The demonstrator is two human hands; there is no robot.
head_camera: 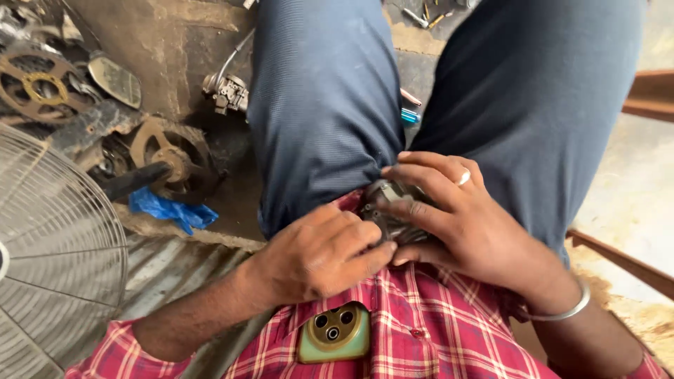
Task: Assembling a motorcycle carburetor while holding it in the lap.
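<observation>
Metal engine part (393, 210), dark and ribbed, is held in the lap between both hands. Left hand (319, 253) is closed against its near-left side; right hand (456, 217) is wrapped over its right side, fingers (421, 184) curled across the top.

Most of the small grey metal part (393, 203) lay hidden under the left hand (319, 253) and the right hand (456, 217), so its shape could not be told. The left fingertips were tucked out of sight beneath the right hand's fingers (421, 179). The wire fan (49, 253) was cut off by the left and bottom edges. The phone (335, 333) sat half sunk in the shirt pocket, its lower part unseen. The small tools (425, 17) on the floor at the top edge were too tiny to name. The sprocket (38, 84) stood partly covered by clutter.
</observation>
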